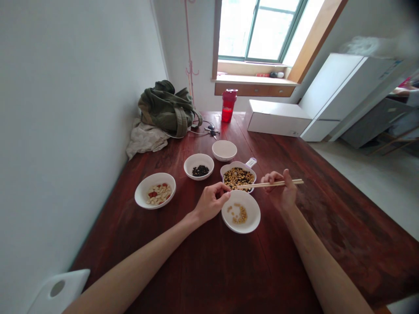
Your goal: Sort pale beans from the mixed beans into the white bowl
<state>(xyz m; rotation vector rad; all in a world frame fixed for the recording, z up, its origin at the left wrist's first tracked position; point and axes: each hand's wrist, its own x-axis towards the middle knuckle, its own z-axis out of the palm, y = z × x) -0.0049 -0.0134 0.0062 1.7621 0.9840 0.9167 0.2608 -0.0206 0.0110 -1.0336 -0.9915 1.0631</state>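
Observation:
My left hand [212, 201] is curled, with its fingertips on the rim of a white bowl [241, 222] that holds a small amount of yellow beans. My right hand [278, 190] grips a pair of wooden chopsticks [271, 184] just above that bowl. Their tips reach over a white handled dish [238, 167] filled with mixed yellow and dark beans. Whether the tips touch the beans is hard to tell. Both hands rest above a dark reddish wooden table [288, 279].
Farther along the table stand a bowl of peanuts and red pieces [155, 190], a bowl of black beans [198, 166], a pale bowl [224, 150], and a red bottle [229, 105]. Keys [211, 131], a green bag [168, 109], and a cloth [145, 139] lie beyond. A wall runs along the left.

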